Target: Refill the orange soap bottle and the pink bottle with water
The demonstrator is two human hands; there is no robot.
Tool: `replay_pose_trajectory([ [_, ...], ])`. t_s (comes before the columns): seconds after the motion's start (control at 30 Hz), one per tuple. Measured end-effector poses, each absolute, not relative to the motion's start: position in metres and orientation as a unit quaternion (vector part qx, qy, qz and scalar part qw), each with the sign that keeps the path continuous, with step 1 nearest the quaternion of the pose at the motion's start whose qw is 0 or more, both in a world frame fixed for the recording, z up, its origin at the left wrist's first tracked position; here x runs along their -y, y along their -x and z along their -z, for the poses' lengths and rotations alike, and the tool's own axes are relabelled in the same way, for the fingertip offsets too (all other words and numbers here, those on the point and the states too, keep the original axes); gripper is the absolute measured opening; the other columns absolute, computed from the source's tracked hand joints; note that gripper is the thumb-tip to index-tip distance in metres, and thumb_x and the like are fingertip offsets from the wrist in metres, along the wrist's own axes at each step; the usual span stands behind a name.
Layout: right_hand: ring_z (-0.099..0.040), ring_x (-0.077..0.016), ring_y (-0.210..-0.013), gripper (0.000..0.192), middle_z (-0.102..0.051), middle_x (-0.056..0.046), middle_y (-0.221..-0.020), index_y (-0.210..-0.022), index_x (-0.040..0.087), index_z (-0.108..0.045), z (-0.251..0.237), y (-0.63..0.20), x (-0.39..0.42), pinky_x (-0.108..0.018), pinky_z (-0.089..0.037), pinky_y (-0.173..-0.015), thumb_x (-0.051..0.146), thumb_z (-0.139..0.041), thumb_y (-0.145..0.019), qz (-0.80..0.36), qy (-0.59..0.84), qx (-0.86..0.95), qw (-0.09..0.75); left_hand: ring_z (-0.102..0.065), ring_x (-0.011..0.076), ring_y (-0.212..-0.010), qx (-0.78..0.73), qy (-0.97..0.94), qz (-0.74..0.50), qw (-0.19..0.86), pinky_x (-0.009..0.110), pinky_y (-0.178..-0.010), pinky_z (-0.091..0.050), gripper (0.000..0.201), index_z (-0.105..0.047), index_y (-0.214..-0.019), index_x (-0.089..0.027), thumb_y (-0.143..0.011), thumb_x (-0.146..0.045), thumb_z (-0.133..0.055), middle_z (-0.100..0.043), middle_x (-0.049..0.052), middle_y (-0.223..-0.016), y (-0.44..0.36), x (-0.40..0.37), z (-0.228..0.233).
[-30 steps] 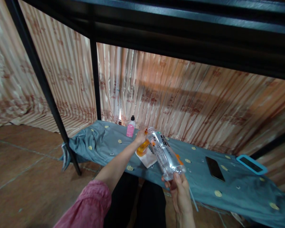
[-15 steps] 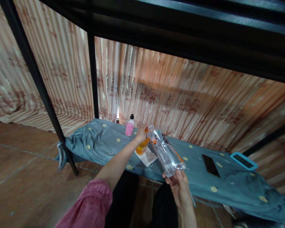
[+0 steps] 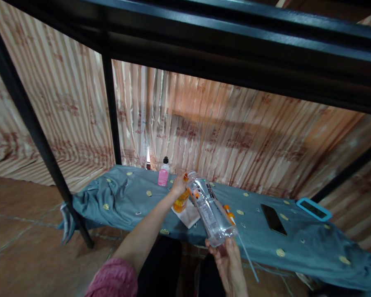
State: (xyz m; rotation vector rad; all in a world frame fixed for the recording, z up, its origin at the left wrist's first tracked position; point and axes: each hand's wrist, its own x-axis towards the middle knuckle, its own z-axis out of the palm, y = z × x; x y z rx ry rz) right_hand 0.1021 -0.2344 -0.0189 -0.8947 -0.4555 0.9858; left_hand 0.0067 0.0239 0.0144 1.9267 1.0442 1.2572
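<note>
My left hand (image 3: 179,187) is closed around the neck of a bottle of orange liquid (image 3: 181,203), which stands tilted over a folded white tissue (image 3: 190,215). My right hand (image 3: 227,258) grips the base of a clear plastic bottle (image 3: 214,216) with printed markings. That clear bottle is tipped so its uncapped mouth sits beside the orange bottle's top; whether the two touch I cannot tell. Partly behind the clear bottle is an orange-and-white piece (image 3: 229,213), and a thin pale tube (image 3: 249,260) runs from near it past the bench's front edge.
Grey-blue cloth with yellow motifs (image 3: 130,206) covers the low bench. A pink bottle with a black cap (image 3: 163,172) stands at the back. A dark phone (image 3: 273,219) and a blue-framed device (image 3: 314,209) lie rightward. Black metal frame bars (image 3: 111,107) and a striped curtain (image 3: 185,123) surround it.
The view has shifted, lowering the scene slightly in the picture. Both hands keep their bottles in nearly the same arrangement. The orange-and-white piece and more of the tube now show.
</note>
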Motion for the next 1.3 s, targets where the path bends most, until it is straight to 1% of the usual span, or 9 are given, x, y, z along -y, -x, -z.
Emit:
replay_pose_trajectory([
  [0.2, -0.068, -0.0161, -0.066, 0.044, -0.074, 0.001, -0.086, -0.102, 0.025, -0.059, 0.03, -0.096, 0.234, -0.028, -0.053, -0.057, 0.051, -0.077, -0.071, -0.454, 0.391, 0.196, 0.776, -0.07, 0.0234, -0.093, -0.406, -0.74, -0.455, 0.282, 0.036, -0.089, -0.053, 0.019, -0.069, -0.098, -0.017, -0.083, -0.028, -0.067, -0.076, 0.007, -0.096, -0.004, -0.026, -0.013],
  [0.37, -0.069, -0.0177, -0.066, 0.046, -0.074, 0.0, -0.088, -0.103, 0.025, -0.058, 0.026, -0.095, 0.234, -0.03, -0.054, -0.055, 0.051, -0.077, -0.071, -0.449, 0.392, 0.2, 0.778, -0.07, 0.026, -0.098, -0.414, -0.737, -0.458, 0.275, 0.039, -0.092, -0.053, 0.023, -0.069, -0.099, -0.016, -0.081, -0.03, -0.07, -0.075, 0.011, -0.102, -0.005, -0.024, -0.014],
  [0.5, -0.068, -0.0172, -0.063, 0.047, -0.073, 0.0, -0.082, -0.1, 0.023, -0.059, 0.022, -0.095, 0.235, -0.031, -0.054, -0.054, 0.052, -0.078, -0.069, -0.442, 0.407, 0.2, 0.774, -0.07, 0.0267, -0.097, -0.416, -0.737, -0.459, 0.27, 0.039, -0.091, -0.054, 0.027, -0.069, -0.1, -0.016, -0.08, -0.033, -0.072, -0.076, 0.01, -0.099, -0.005, -0.024, -0.014],
  [0.63, -0.066, -0.0165, -0.062, 0.048, -0.073, -0.001, -0.079, -0.1, 0.022, -0.058, 0.016, -0.092, 0.236, -0.028, -0.052, -0.052, 0.051, -0.08, -0.067, -0.432, 0.424, 0.211, 0.767, -0.07, 0.0244, -0.093, -0.411, -0.743, -0.455, 0.269, 0.036, -0.089, -0.055, 0.022, -0.069, -0.098, -0.016, -0.081, -0.029, -0.07, -0.076, 0.008, -0.096, -0.005, -0.024, -0.013],
  [0.73, -0.066, -0.0151, -0.062, 0.045, -0.072, -0.002, -0.078, -0.098, 0.022, -0.057, 0.008, -0.085, 0.239, -0.026, -0.05, -0.053, 0.049, -0.079, -0.069, -0.418, 0.433, 0.216, 0.769, -0.07, 0.0236, -0.097, -0.402, -0.745, -0.458, 0.271, 0.036, -0.091, -0.053, 0.019, -0.068, -0.101, -0.015, -0.085, -0.023, -0.064, -0.075, 0.009, -0.102, -0.006, -0.024, -0.011],
  [0.83, -0.065, -0.0149, -0.06, 0.055, -0.072, -0.001, -0.075, -0.103, 0.021, -0.054, -0.001, -0.078, 0.241, -0.026, -0.05, -0.053, 0.051, -0.081, -0.064, -0.405, 0.447, 0.205, 0.77, -0.068, 0.0239, -0.103, -0.395, -0.744, -0.464, 0.274, 0.035, -0.094, -0.052, 0.02, -0.068, -0.104, -0.015, -0.086, -0.02, -0.061, -0.074, 0.01, -0.109, -0.007, -0.023, -0.009],
  [0.93, -0.066, -0.0157, -0.06, 0.066, -0.071, -0.001, -0.073, -0.11, 0.019, -0.052, -0.006, -0.075, 0.242, -0.026, -0.05, -0.053, 0.053, -0.082, -0.062, -0.395, 0.467, 0.201, 0.765, -0.068, 0.024, -0.101, -0.395, -0.739, -0.47, 0.278, 0.036, -0.095, -0.052, 0.02, -0.068, -0.104, -0.015, -0.086, -0.02, -0.06, -0.074, 0.01, -0.106, -0.007, -0.023, -0.008],
  [1.2, -0.065, -0.016, -0.059, 0.066, -0.07, -0.001, -0.073, -0.101, 0.018, -0.051, -0.013, -0.076, 0.239, -0.027, -0.05, -0.052, 0.056, -0.084, -0.058, -0.394, 0.501, 0.214, 0.741, -0.068, 0.0233, -0.099, -0.395, -0.737, -0.473, 0.277, 0.035, -0.092, -0.052, 0.019, -0.068, -0.101, -0.016, -0.085, -0.016, -0.059, -0.074, 0.009, -0.104, -0.006, -0.024, -0.009],
  [1.3, -0.064, -0.0141, -0.061, 0.06, -0.069, 0.001, -0.075, -0.1, 0.02, -0.052, -0.022, -0.07, 0.24, -0.025, -0.049, -0.053, 0.057, -0.081, -0.062, -0.377, 0.505, 0.208, 0.748, -0.069, 0.0221, -0.093, -0.391, -0.74, -0.472, 0.277, 0.033, -0.088, -0.053, 0.016, -0.068, -0.098, -0.016, -0.084, -0.016, -0.06, -0.074, 0.008, -0.099, -0.006, -0.026, -0.008],
])
